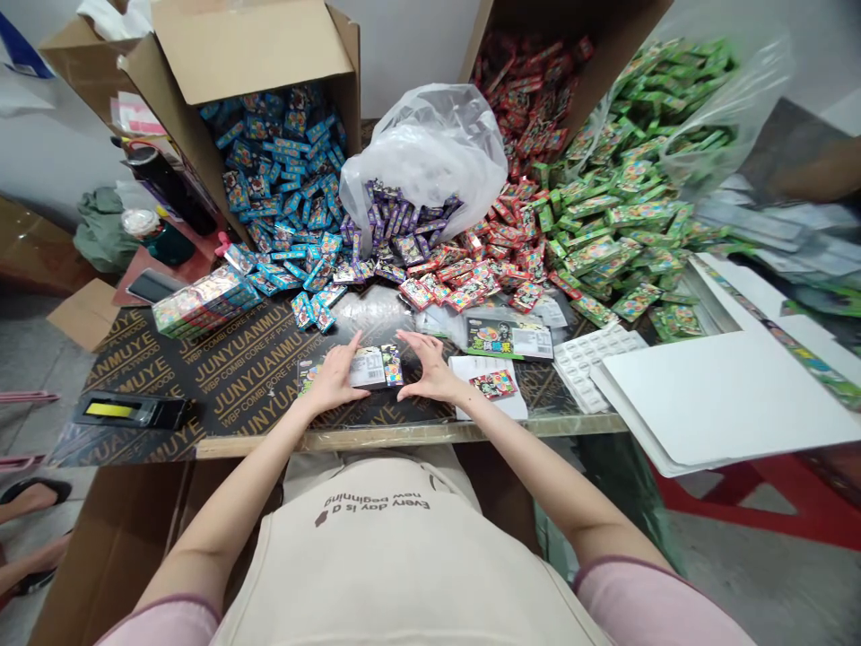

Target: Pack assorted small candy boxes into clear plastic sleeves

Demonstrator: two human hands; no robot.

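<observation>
A flat black printed box [374, 366] with a white label lies on the dark table in front of me. My left hand [332, 377] lies across its left part, with the index finger near the far edge and the thumb near the close edge. My right hand [430, 368] is just beyond the box's right end, thumb and fingers spread in a C shape, holding nothing. A similar black and green box [509, 337] lies to the right. Below that, a small red candy pack [493, 385] rests on a white paper [461, 366].
Piles of blue packs [286, 170], purple packs [404, 220], red packs [484, 269] and green packs [632, 206] line the back. A sticker sheet [592, 363] and white cards [733, 395] lie right. Stacked packs [205, 301] and a black tool [131, 410] are left.
</observation>
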